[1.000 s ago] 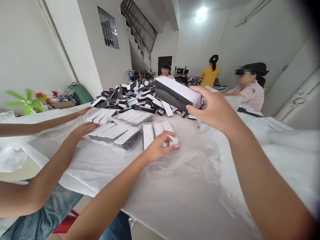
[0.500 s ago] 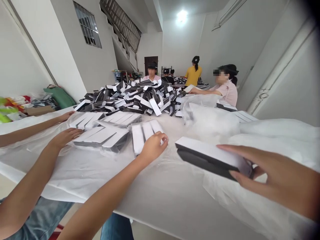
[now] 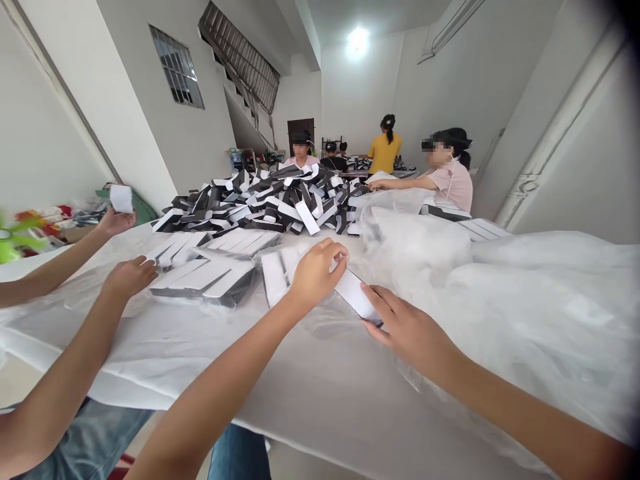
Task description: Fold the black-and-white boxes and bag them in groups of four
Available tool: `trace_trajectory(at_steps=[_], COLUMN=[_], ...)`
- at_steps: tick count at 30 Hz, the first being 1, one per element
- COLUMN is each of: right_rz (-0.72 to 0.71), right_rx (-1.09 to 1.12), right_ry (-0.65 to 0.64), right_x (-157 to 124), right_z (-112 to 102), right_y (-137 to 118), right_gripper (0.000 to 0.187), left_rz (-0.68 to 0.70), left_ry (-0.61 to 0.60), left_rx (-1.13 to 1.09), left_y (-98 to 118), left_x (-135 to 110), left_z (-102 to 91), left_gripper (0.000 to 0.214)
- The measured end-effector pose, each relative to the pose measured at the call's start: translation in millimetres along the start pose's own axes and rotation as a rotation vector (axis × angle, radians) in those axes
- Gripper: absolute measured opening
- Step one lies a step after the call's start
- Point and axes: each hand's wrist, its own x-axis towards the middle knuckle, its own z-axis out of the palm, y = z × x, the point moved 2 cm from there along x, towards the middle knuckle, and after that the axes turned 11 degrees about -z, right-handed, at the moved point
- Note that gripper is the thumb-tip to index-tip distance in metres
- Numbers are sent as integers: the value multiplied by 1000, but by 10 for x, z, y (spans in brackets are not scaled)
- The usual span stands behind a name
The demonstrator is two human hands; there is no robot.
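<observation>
My right hand [image 3: 407, 327] grips a slim white-and-black box [image 3: 357, 295] by its near end, thumb below and fingers on top. The box's far end points toward my left hand [image 3: 320, 272], whose thumb and fingers are pinched together on the edge of a clear plastic bag [image 3: 327, 317]. Inside that bag, white boxes [image 3: 274, 277] lie side by side, partly hidden behind my left hand and wrist. Left of it, filled bags of white boxes [image 3: 200, 277] rest on the white-covered table [image 3: 320, 387].
A big heap of black-and-white boxes [image 3: 265, 200] rises mid-table. Loose clear plastic bags [image 3: 525, 287] spread across the right side. At the left, a co-worker's hand [image 3: 117, 220] holds up a white box, the other hand [image 3: 130, 277] near the bags. Another person [image 3: 450, 177] sits at the far right.
My right hand has moved left and away from me, bringing the box up to my left hand. The co-worker's far hand has lifted with a white box in it.
</observation>
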Motion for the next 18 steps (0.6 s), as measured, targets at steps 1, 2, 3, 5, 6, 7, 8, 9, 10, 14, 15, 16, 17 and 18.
trace_trajectory(at_steps=[1,2,3,5,6,7,8,9,10,14,15,16,17,18], right_rz=[-1,3,12,40,59,80,99,120,144,201,204,208,223,247], right_rx=[-33,-58,-75,-87,-77,-51,-4,64,150,403,421,431,438,448], right_ry=[-3,-13,-31,-88,-120,-149,-178,-209,-233,-210,-168,-116,-57,6], right_x=[49,94,134,199,224,246,265,280,293,309,303,294,284,277], right_z=[62,117,166,251,290,329,371,416,462,598,609,613,615,618], right_y=[5,9,11,17,26,40,59,82,108,175,175,169,163,158], right_gripper=[46,45,45,43,41,38,34,29,26,27,28,32,38,41], left_rz=[7,8,6,8,16,26,37,47,57,103,110,113,110,107], left_ry=[-8,-25,-47,-95,-119,-138,-154,-168,-185,-262,-278,-291,-300,-312], left_rx=[11,29,51,92,106,116,124,131,136,155,163,166,165,158], left_y=[15,26,34,41,41,37,30,19,4,-83,-108,-130,-150,-164], left_x=[-33,-69,-106,-179,-214,-246,-276,-304,-332,-451,-481,-507,-530,-548], left_z=[49,104,162,276,328,374,413,447,478,582,604,623,638,650], left_gripper=[14,14,13,13,13,13,14,14,15,18,18,17,16,16])
